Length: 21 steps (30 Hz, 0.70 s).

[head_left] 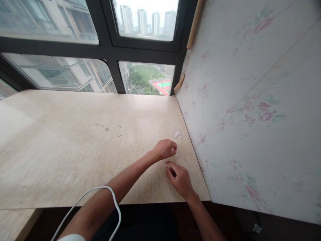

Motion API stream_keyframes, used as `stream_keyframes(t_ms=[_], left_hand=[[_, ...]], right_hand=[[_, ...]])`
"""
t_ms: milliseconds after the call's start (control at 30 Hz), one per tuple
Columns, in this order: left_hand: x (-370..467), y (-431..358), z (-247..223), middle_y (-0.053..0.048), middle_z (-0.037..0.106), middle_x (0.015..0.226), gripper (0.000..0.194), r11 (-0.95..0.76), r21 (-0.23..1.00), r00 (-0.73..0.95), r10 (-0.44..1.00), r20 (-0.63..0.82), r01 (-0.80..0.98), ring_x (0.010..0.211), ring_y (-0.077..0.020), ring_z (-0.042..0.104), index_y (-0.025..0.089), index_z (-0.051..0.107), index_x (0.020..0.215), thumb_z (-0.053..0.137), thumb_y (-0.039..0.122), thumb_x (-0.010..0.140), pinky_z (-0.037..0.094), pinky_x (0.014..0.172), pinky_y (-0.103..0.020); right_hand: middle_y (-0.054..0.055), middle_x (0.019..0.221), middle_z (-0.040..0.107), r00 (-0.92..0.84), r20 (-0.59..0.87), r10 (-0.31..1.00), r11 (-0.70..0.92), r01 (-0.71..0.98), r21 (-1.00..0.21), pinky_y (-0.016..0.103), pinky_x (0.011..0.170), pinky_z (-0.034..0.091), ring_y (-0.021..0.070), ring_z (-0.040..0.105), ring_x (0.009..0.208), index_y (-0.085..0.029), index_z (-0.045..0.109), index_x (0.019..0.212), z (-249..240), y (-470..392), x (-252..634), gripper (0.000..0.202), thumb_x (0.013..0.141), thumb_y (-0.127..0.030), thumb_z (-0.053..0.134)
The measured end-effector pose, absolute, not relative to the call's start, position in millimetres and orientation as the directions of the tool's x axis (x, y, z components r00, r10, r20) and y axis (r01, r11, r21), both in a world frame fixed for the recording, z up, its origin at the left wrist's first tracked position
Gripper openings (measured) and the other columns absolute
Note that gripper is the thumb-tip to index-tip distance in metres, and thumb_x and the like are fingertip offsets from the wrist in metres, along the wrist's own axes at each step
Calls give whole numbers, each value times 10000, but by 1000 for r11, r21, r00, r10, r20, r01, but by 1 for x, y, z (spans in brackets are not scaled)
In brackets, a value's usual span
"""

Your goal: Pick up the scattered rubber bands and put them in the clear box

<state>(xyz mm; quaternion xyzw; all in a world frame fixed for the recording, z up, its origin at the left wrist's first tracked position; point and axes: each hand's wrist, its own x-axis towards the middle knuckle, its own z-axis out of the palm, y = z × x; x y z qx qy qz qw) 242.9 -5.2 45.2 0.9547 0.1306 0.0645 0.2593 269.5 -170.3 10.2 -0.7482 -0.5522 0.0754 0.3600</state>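
My left hand [164, 149] is bent over the right part of the stone sill, its fingers curled together. A small clear or whitish piece [177, 152] shows at its fingertips, too faint to name. Just below it, my right hand [179, 179] rests near the sill with thumb and forefinger apart and nothing visible between them. Beyond the left hand lie several small white pieces [178, 134], seemingly on clear plastic. Several thin rings [107, 129] lie spread out on the sill to the left.
The marble-patterned sill [62, 150] runs along dark-framed windows [107, 50]. A flowered wall [238, 110] bounds it on the right. A white cable [100, 187] loops over my left forearm. Peeling wallpaper [180, 83] hangs at the window corner.
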Motion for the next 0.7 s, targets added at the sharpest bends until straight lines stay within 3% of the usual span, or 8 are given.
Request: stream_keyframes(t_ms=[267,467,700], left_hand=[[235,-1,55,-30,637,647,161,-774,597,934,340,111,211,583,-137,521,190,739,784,580,195,755,350,567,-254],[195,11,57,13,560,575,166,-651,721,864,481,150,237,526,-91,431,170,724,773,567,224,781,313,532,-229],[116,21,27,48,467,524,182,-526,772,698,700,154,358,497,-80,409,160,682,783,540,271,807,322,522,-210]], right_hand=[[4,612,632,392,264,881,-133,742,-658,257,611,439,157,591,580,-183,657,1075,9,-171,271,273,903,-262,461],[0,628,635,403,261,877,-135,729,-671,248,606,452,150,595,586,-186,657,1060,10,-173,270,268,910,-293,463],[-7,614,597,428,204,880,-164,678,-717,237,574,455,139,567,567,-189,667,1029,5,-174,272,284,903,-358,476]])
